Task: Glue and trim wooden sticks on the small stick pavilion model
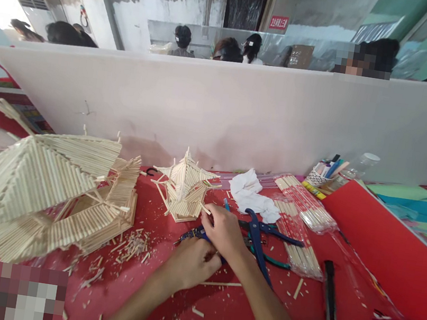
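My left hand (195, 264) is closed, back upward, around blue-handled pliers (189, 233) whose dark jaws stick out to the left; its fingertips are hidden. Crossing just above it, my right hand (225, 231) pinches a short wooden stick (205, 209) between thumb and forefinger. The stick's tip is close to the lower right side of a small pavilion model (184, 188) built of pale sticks; whether they touch I cannot tell. A larger stick-built pavilion model (51, 173) stands to the left. One long thin stick (221, 284) lies below my hands.
More pliers (257, 241) lie right of my hands, near plastic-wrapped stick bundles (305, 206), a white cloth (252, 192) and a utility knife (330, 295). Stick offcuts (136, 245) litter the red table (158, 312). A pale partition (221, 107) rises behind; several people sit beyond it.
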Demonstrator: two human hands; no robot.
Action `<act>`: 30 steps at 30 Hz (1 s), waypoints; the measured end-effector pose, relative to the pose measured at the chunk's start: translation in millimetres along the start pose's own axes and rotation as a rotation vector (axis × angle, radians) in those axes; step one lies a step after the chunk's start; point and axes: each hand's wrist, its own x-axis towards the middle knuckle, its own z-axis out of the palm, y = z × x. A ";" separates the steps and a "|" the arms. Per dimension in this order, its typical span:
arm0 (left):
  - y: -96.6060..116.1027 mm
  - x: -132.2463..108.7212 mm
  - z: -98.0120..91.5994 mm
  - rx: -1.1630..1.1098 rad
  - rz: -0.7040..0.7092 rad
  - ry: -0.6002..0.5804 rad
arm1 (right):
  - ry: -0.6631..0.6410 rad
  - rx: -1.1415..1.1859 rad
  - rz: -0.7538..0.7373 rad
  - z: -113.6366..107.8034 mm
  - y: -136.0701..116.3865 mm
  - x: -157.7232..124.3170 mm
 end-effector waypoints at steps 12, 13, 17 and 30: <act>-3.0 0.7 1.3 -0.020 0.023 0.014 | 0.012 -0.026 -0.015 -0.9 1.7 1.2; -3.2 0.7 1.4 -0.021 0.028 0.016 | 0.016 -0.021 -0.012 -1.2 1.3 1.1; -3.9 0.7 1.7 -0.008 0.028 0.011 | 0.041 0.004 -0.006 -2.9 -1.1 0.0; -4.9 0.5 3.0 0.010 0.030 -0.001 | 0.068 -0.066 -0.027 -2.6 -2.7 -1.3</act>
